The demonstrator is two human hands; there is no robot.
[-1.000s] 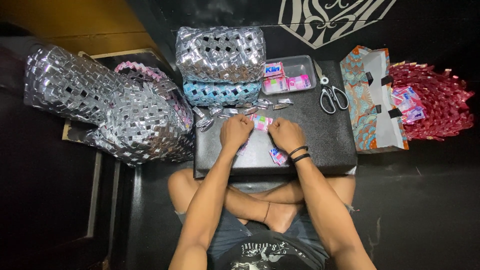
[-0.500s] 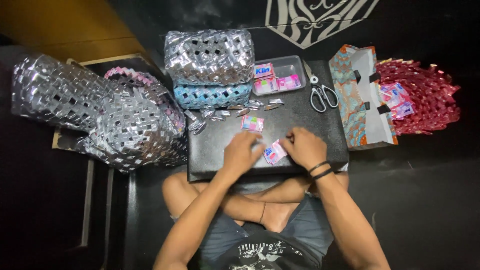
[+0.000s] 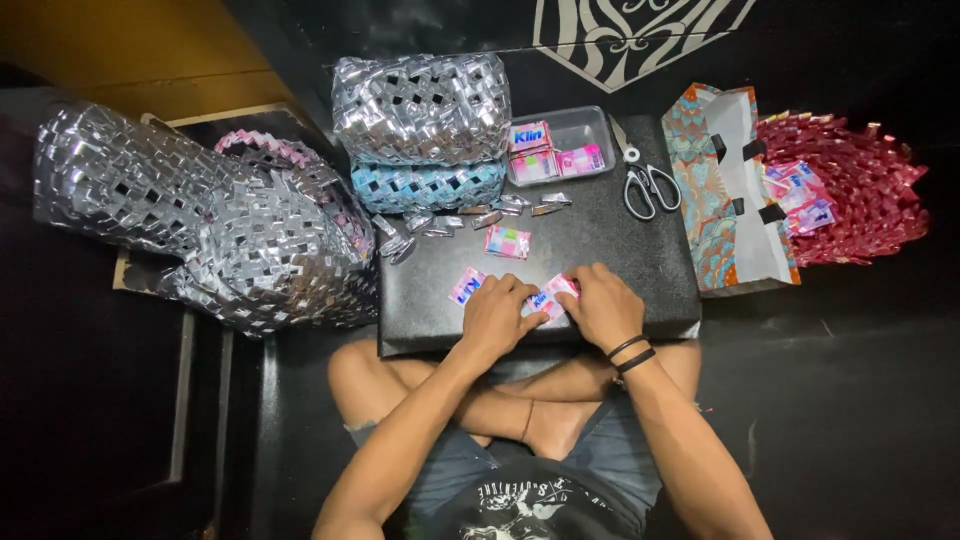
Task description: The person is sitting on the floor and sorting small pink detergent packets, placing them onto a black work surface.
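Wrapper (image 3: 549, 297), pink with blue patches, lies flat between both hands' fingertips.

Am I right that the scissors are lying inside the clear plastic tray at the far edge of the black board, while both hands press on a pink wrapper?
Not quite: the head view shows the scissors lying on the black board itself, to the right of the clear plastic tray, not inside it. The left hand and right hand do press on a pink wrapper.
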